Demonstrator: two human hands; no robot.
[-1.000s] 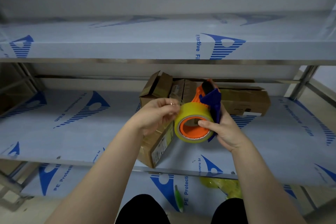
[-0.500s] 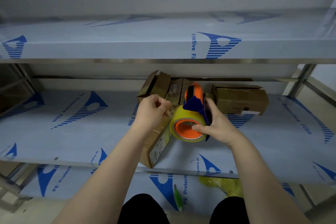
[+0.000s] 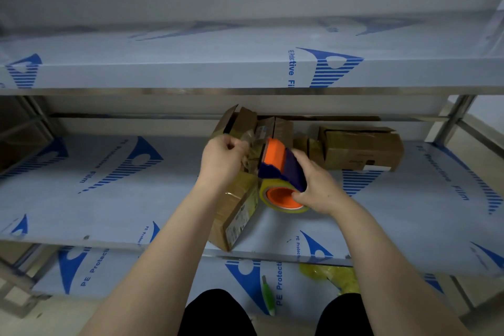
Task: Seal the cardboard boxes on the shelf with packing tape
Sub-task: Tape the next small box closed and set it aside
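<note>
Nearest the camera, the person's legs (image 3: pixel 218 314) in black show at the bottom edge. Below both grips lies the lower shelf (image 3: pixel 169 275), with a green object (image 3: pixel 267 296) and a crumpled yellow mass (image 3: pixel 331 275) on it.

Both bare forearms reach up over the middle shelf (image 3: pixel 109 199), which is covered in blue-printed protective film. The long cardboard box (image 3: pixel 234 213) lies on this shelf. Its near end sits at the shelf's front edge, and it runs away under the left wrist, with a printed label on the side that faces the tape roll.

The right hand (image 3: pixel 317 189) grips the tape dispenser (image 3: pixel 283 169). Its fingers curl over the blue body and its thumb is at the orange core of the tape roll (image 3: pixel 289 209), which sits just beside the box's right side. The dispenser's orange head points away from the person, towards the left hand.

The left hand (image 3: pixel 222 162) is curled above the box, level with the dispenser head, and it pinches the loose tape strip (image 3: pixel 252 148). That strip hangs crumpled between the fingertips and the dispenser.

Just beyond the two grips, open flaps (image 3: pixel 240 121) of brown card stand up; I cannot tell whether they belong to the long box. A second cardboard box (image 3: pixel 360 148) rests on the shelf beyond the right hand and further right, clear of it. The upper shelf (image 3: pixel 191 71) crosses above everything.
</note>
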